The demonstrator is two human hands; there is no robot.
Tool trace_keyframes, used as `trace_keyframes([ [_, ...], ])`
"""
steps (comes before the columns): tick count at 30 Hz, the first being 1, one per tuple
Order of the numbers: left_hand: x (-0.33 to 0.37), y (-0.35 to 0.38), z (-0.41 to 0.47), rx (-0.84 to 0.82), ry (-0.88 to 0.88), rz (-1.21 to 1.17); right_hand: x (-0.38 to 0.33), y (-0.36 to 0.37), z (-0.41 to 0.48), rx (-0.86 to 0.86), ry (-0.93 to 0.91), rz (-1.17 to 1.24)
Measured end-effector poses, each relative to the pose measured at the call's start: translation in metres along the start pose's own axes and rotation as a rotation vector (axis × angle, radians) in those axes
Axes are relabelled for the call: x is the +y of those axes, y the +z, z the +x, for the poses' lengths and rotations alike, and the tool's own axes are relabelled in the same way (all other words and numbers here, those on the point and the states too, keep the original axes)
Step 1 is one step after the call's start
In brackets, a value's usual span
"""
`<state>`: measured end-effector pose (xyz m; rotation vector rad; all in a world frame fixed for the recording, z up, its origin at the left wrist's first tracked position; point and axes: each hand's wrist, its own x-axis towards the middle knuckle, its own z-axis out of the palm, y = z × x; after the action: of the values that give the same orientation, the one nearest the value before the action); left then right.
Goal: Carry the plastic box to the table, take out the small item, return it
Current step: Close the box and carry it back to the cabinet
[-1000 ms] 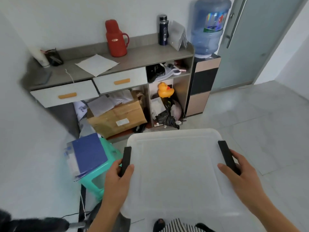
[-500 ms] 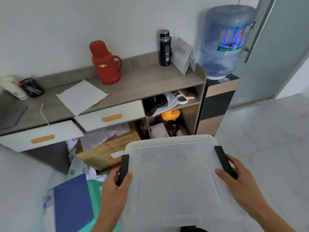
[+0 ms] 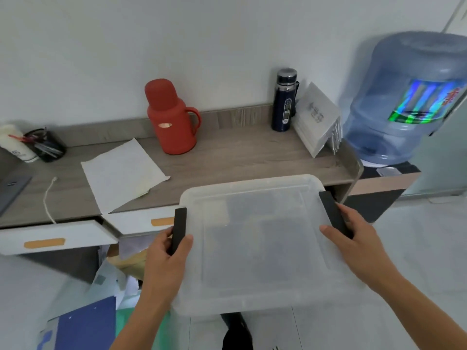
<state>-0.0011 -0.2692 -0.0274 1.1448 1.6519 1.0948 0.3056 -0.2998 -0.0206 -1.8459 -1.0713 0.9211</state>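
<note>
I hold a translucent plastic box [image 3: 257,238] with a closed lid and black side latches in the air, just in front of the grey wooden table [image 3: 227,155]. Its far edge reaches over the table's front edge. My left hand [image 3: 168,256] grips the left black latch, and my right hand [image 3: 353,236] grips the right one. Something dark shows faintly through the lid; the small item cannot be made out.
On the table stand a red thermos jug [image 3: 171,117], a dark bottle [image 3: 284,101], a leaning stack of cards [image 3: 316,120], a sheet of paper [image 3: 121,173] and a pen cup [image 3: 46,145]. A water dispenser bottle [image 3: 404,97] is at right. Two white drawers [image 3: 58,238] stick out below.
I have come closer to the table with the box raised. The tabletop now fills the middle of the view and the box's far edge overlaps its front edge. Both grips are unchanged.
</note>
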Motion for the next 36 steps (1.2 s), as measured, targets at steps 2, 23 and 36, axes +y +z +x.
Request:
trace_keyframes([
  [2, 0.007, 0.006, 0.035, 0.006, 0.02, 0.003, -0.013, 0.008, 0.032, 0.014, -0.014, 0.001],
  [23, 0.075, 0.083, 0.293, -0.046, 0.01, -0.006, -0.107, 0.06, 0.286, 0.009, 0.014, -0.057],
  [36, 0.081, 0.082, 0.295, -0.08, -0.091, -0.112, -0.104, 0.061, 0.3, -0.011, 0.002, -0.193],
])
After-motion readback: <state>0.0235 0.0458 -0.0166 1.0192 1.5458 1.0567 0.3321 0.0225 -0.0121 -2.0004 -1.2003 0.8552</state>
